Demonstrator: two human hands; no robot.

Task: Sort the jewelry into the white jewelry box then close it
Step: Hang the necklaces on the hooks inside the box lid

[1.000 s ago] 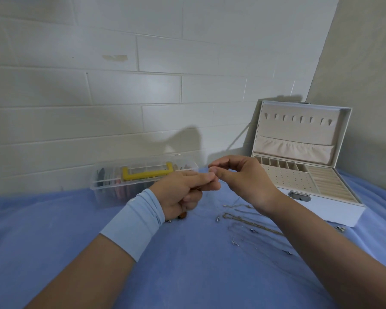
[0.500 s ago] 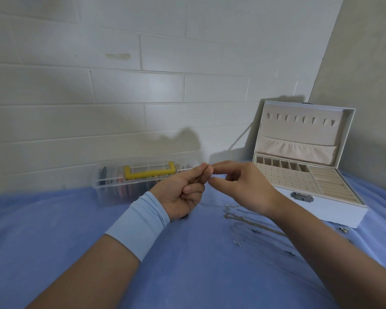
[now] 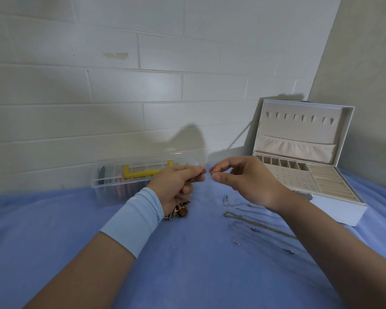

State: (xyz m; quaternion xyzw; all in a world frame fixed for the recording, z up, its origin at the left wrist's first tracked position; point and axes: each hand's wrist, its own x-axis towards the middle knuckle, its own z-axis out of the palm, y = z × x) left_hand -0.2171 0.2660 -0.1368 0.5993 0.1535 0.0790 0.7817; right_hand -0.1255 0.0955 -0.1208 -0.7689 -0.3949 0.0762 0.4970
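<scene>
White brick wall stands behind a table [image 3: 54,253] covered with blue cloth. At its right the white jewelry box [image 3: 334,210] is open, its compartments seemingly empty. The left hand [image 3: 178,186] is clenched on a bunch of jewelry [image 3: 179,211] that hangs under the palm. The right hand [image 3: 243,179] pinches something very small; what it is, I cannot tell. Thin chains [image 3: 254,221] lie loose on the cloth. To do this step well, I think one piece should be separated slowly, without pulling, so nothing tangles.
</scene>
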